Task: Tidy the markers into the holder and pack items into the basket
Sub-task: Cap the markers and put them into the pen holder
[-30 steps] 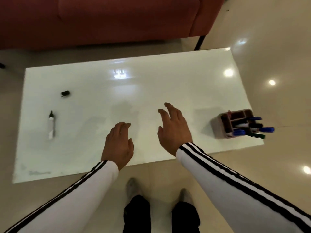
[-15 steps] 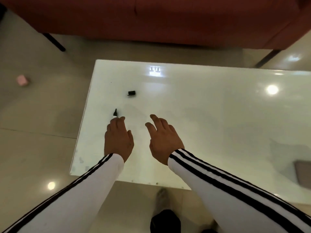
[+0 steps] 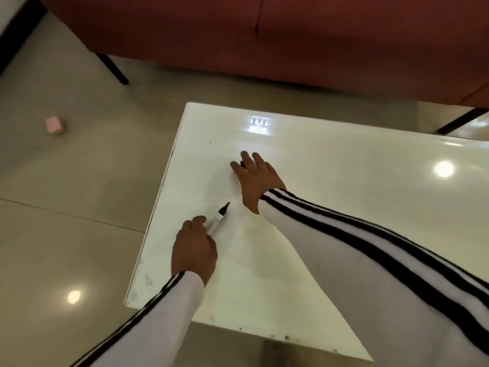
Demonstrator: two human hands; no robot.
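Note:
A white marker (image 3: 218,218) with a bare black tip lies on the white table (image 3: 344,207) near its left edge, tip pointing up and right. My left hand (image 3: 194,251) has its fingers curled around the marker's rear end. My right hand (image 3: 255,178) lies flat farther back, fingers spread over a small black cap (image 3: 242,163) that peeks out between thumb and forefinger. The marker holder and the basket are out of view.
A red sofa (image 3: 264,35) on black legs (image 3: 112,66) stands just behind the table. A small pink cube (image 3: 54,125) lies on the tiled floor at the left. The table's left edge runs close to my left hand.
The view has swung to the table's left end. My left hand has closed on the marker, and my right hand has reached forward over the black cap.

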